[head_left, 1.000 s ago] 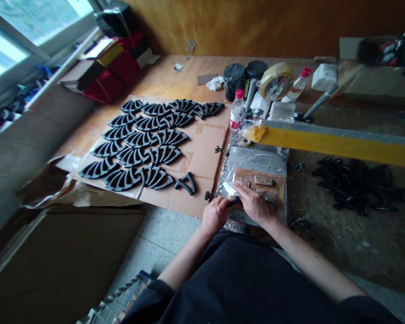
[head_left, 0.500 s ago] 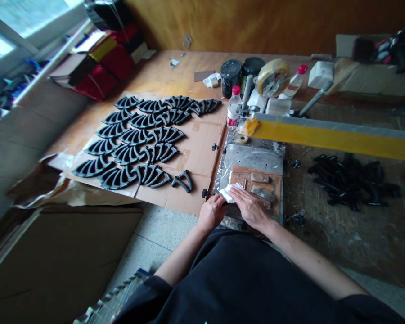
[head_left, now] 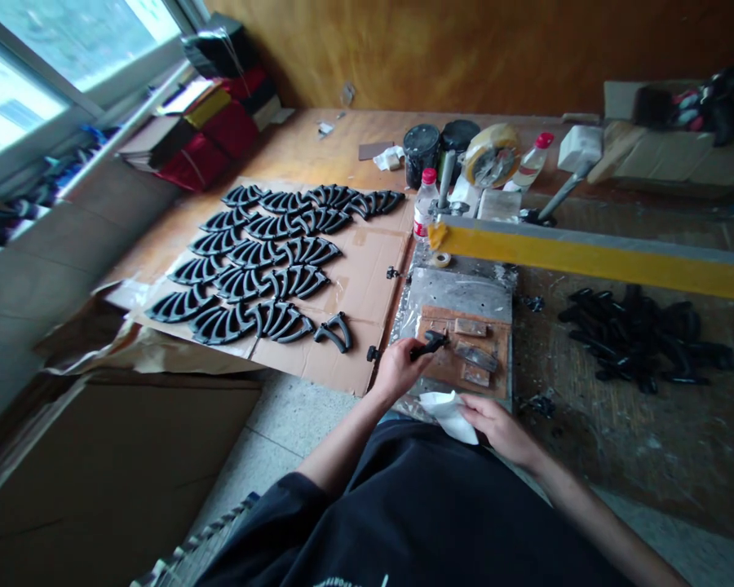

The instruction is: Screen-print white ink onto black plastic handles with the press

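Observation:
My left hand [head_left: 397, 368] grips a small black curved plastic part [head_left: 429, 345] and holds it over the left end of a brown wooden jig [head_left: 465, 352] that sits on a metal plate [head_left: 462, 292]. My right hand [head_left: 495, 422] is drawn back toward my body and pinches a white cloth [head_left: 449, 412] just off the near edge of the plate. Rows of black fan-shaped parts [head_left: 263, 261] lie spread on a cardboard sheet [head_left: 367, 281] to the left.
A yellow bar [head_left: 593, 257] runs across the bench to the right. A heap of black parts [head_left: 639, 334] lies beyond it. Black tins [head_left: 422, 151], a tape roll [head_left: 489, 155] and a red-capped bottle [head_left: 425, 204] stand behind the plate. Cardboard boxes [head_left: 110, 465] fill the lower left.
My right hand has pulled the white cloth off the jig and back toward me. My left hand now holds the black part up over the jig, in plain sight.

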A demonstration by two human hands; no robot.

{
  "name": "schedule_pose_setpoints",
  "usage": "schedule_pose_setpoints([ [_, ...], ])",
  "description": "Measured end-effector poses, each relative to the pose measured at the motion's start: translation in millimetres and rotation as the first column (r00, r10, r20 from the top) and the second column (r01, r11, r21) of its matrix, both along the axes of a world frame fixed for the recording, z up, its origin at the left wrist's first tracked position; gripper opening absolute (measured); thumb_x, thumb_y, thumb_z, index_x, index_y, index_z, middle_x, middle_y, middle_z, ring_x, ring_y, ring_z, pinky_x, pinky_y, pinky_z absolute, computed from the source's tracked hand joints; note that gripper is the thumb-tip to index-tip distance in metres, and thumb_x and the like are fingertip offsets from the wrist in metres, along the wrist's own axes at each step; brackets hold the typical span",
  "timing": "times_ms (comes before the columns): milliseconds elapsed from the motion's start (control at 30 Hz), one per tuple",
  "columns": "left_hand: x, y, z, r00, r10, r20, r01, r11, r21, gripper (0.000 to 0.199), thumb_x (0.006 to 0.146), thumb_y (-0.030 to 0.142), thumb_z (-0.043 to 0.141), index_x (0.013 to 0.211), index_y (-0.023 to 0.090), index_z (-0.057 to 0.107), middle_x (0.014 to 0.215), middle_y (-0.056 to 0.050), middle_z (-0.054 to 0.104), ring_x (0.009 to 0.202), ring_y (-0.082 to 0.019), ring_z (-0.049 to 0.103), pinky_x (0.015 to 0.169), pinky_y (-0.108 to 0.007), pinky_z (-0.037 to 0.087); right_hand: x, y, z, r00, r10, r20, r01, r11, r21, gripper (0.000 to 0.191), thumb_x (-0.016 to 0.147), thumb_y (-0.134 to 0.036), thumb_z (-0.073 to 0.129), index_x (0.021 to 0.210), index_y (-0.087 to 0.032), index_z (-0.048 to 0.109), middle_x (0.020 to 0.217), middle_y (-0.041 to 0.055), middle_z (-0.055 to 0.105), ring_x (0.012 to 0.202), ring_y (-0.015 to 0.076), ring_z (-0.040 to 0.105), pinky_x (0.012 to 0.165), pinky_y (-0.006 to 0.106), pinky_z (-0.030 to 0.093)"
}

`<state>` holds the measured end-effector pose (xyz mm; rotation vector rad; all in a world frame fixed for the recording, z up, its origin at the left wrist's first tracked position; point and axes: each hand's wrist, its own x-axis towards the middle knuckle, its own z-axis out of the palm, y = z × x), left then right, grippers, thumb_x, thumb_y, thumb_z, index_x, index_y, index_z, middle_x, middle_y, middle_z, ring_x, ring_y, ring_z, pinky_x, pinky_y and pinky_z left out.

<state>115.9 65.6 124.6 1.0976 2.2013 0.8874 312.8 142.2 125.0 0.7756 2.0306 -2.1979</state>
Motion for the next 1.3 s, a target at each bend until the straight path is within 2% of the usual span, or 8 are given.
schedule_pose_setpoints([
  [167,9,47,32.1,0.863,-0.394,0.316,0.253,0.879,0.404,0.044,0.089,0.039,0.06,0.13,0.024,0.058,0.125,-0.006,0.067,0.103,-0.017,0.067,0.085,-0.027,0.054,-8,-5,6.2,0.998,-0.067,0.012,0.067,0.956,-0.284,0.042,0.081,-0.054,0.066,0.101,-0.018,0.072,0.091,0.0067,0.073,0.096,0.028,0.065,0.09,0.042,0.05],
  [300,-39,24,10.2,0.998,0.057,-0.013,-0.055,0.989,0.138,0.029,0.092,0.038,0.055,0.109,0.018,0.065,0.105,-0.009,0.071,0.087,-0.018,0.068,0.081,-0.03,0.053,-7,3,6.0,0.938,-0.332,0.1,0.342,0.836,-0.428,0.038,0.076,-0.049,0.074,0.099,-0.019,0.071,0.095,0.0074,0.073,0.096,0.0271,0.067,0.089,0.042,0.052],
  [367,-73,-1,-14.6,0.893,0.289,-0.346,-0.322,0.946,-0.039,0.028,0.091,0.036,0.054,0.105,0.015,0.064,0.105,-0.012,0.068,0.096,-0.023,0.065,0.088,-0.034,0.05,-6,8,2.2,0.866,-0.479,0.145,0.487,0.741,-0.461,0.034,0.074,-0.045,0.077,0.097,-0.02,0.07,0.096,0.006,0.073,0.095,0.0262,0.068,0.087,0.041,0.054],
  [500,-118,-38,-59.0,0.735,0.309,-0.603,-0.563,0.774,-0.289,0.038,0.085,0.043,0.06,0.105,0.011,0.061,0.115,-0.02,0.061,0.112,-0.032,0.057,0.09,-0.039,0.047,-13,15,-6.0,0.784,-0.606,0.138,0.593,0.663,-0.458,0.03,0.07,-0.039,0.079,0.091,-0.02,0.068,0.097,0.006,0.073,0.094,0.0263,0.069,0.083,0.04,0.057],
  [633,-120,-43,-68.2,0.734,0.295,-0.612,-0.57,0.758,-0.318,0.026,0.086,0.039,0.055,0.096,0.017,0.064,0.112,-0.015,0.062,0.111,-0.031,0.056,0.088,-0.038,0.047,-32,17,-8.9,0.775,-0.627,0.079,0.6,0.691,-0.403,0.038,0.068,-0.047,0.079,0.091,-0.019,0.068,0.092,0.0079,0.074,0.093,0.028,0.069,0.082,0.041,0.057],
  [900,-39,-61,-30.4,0.899,-0.092,-0.429,0.048,0.992,-0.113,0.015,0.093,0.034,0.053,0.1,0.023,0.061,0.092,-0.005,0.068,0.09,-0.02,0.061,0.082,-0.03,0.047,-65,29,-24.8,0.85,-0.524,-0.055,0.521,0.822,0.231,0.049,0.082,-0.059,0.06,0.101,-0.015,0.069,0.091,0.0092,0.073,0.091,0.0292,0.067,0.085,0.042,0.053],
  [1033,-5,-68,-31.2,0.841,-0.287,-0.458,0.218,0.956,-0.198,0.011,0.092,0.03,0.054,0.091,0.022,0.061,0.086,-0.005,0.065,0.085,-0.021,0.059,0.078,-0.031,0.048,-73,28,-26.5,0.949,-0.31,-0.062,0.281,0.74,0.611,0.041,0.094,-0.042,0.045,0.117,-0.017,0.068,0.106,0.013,0.072,0.099,0.0311,0.067,0.088,0.043,0.052],
  [1300,-8,-64,-37.8,0.802,-0.338,-0.492,0.27,0.94,-0.207,0.017,0.094,0.029,0.05,0.084,0.02,0.059,0.082,-0.005,0.063,0.078,-0.02,0.055,0.072,-0.032,0.046,-79,9,-51.8,0.968,0.19,-0.162,0.052,0.482,0.875,0.052,0.096,-0.01,0.029,0.143,-0.021,0.049,0.141,0.0061,0.052,0.134,0.0205,0.045,0.114,0.043,0.037],
])
